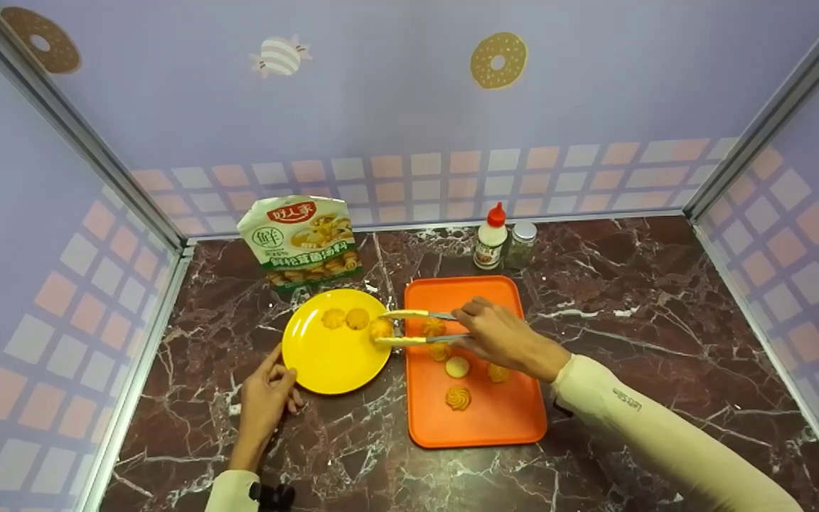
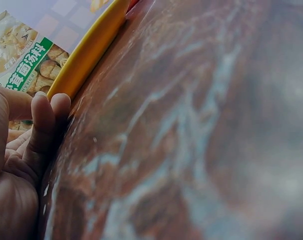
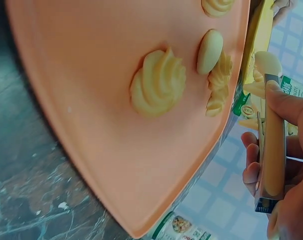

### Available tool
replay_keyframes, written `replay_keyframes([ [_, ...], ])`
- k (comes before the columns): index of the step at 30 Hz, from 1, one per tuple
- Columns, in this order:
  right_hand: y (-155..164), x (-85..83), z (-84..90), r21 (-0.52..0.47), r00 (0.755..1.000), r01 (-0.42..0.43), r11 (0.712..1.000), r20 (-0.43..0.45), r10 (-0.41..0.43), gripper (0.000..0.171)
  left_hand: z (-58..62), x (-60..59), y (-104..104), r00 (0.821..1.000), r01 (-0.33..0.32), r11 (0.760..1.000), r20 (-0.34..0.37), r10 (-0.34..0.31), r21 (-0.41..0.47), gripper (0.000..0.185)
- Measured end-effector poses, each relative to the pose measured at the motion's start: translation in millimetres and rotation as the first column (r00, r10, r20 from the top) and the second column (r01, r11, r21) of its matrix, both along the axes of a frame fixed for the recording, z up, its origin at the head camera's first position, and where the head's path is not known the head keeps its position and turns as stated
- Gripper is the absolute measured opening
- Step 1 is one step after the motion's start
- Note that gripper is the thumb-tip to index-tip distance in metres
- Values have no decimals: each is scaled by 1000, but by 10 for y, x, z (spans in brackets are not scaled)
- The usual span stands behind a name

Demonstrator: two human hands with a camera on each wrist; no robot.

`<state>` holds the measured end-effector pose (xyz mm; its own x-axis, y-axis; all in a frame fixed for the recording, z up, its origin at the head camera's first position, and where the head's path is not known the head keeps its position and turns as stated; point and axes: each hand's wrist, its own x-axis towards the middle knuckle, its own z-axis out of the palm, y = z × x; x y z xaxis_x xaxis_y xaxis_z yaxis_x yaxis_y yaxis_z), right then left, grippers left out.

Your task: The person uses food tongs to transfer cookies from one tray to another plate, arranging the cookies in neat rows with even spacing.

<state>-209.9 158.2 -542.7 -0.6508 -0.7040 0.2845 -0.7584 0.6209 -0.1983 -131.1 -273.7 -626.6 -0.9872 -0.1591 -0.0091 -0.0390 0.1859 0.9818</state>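
Observation:
My right hand [image 1: 498, 334] grips metal tongs [image 3: 274, 145] with yellowish tips. Between the tips is a swirled cookie [image 1: 381, 328], over the right rim of a yellow plate [image 1: 331, 370]. Two more cookies [image 1: 357, 318] lie side by side on the plate's upper part. At the plate's left edge, my left hand [image 1: 264, 398] holds the rim with thumb and fingers; the left wrist view shows fingertips [image 2: 60, 102] right at that rim. Several cookies [image 1: 458, 398] sit on an orange tray [image 1: 477, 427] right of the plate, under and around my right hand.
Behind the plate stands a green and white food packet [image 1: 303, 245]. A white squeeze bottle [image 1: 491, 238] with a red cap and a small glass jar [image 1: 522, 245] stand behind the tray. Patterned walls [image 1: 395, 107] enclose the dark marbled tabletop [image 1: 637, 341] at back and sides.

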Motion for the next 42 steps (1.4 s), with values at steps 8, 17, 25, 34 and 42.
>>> replay_keyframes([
  [8, -121, -54, -18, 32, 1000, -18, 999, 10, 17, 33, -1, -12, 15, 1000, -3, 1000, 3, 3, -8, 61],
  [17, -305, -93, 24, 55, 1000, -22, 998, 0, 22, 37, 11, -12, 3, 1000, -3, 1000, 1, 3, -10, 61],
  [25, -495, -143, 15, 60, 999, -49, 997, 19, 48, 36, 7, 7, -4, 1000, -5, 1000, 4, 5, -7, 61],
  [34, -655, -220, -5, 45, 996, -45, 998, 78, 41, 34, 7, 34, -3, 1000, -4, 1000, -7, 4, -9, 60],
  [42, -780, -264, -55, 34, 994, -30, 999, 107, 27, 38, 16, 17, 0, 1000, -7, 1000, 10, 7, 15, 61],
])
